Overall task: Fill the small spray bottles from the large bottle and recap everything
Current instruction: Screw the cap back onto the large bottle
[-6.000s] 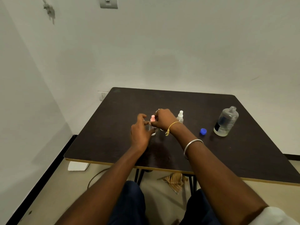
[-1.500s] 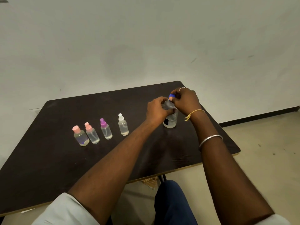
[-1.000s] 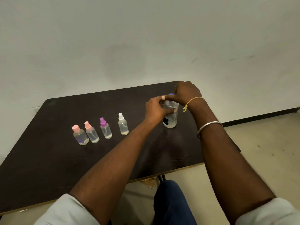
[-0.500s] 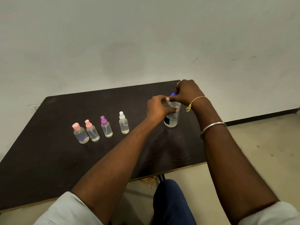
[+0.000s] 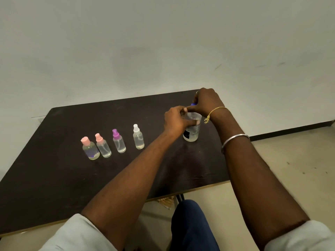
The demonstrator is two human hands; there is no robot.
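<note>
Almost done: four small spray bottles [image 5: 119, 144] stand capped with liquid; left hand [image 5: 174, 121] grips the large bottle [image 5: 192, 133], right hand [image 5: 207, 101] pinches its blue cap [image 5: 193, 104].

The dark worktop [image 5: 54, 178], pale along its near edge, carries five clear bottles, all upright. The large bottle [image 5: 192, 134], dark-labelled and topped by a blue cap [image 5: 193, 104], stands near the far right corner. To its left runs a row. The white-topped spray bottle [image 5: 138, 139] is nearest it, then the purple-topped spray bottle [image 5: 119, 144]. The pink-topped spray bottle [image 5: 103, 149] comes next, close beside the squat pink-capped bottle [image 5: 90, 150], which is farthest from it.
</note>
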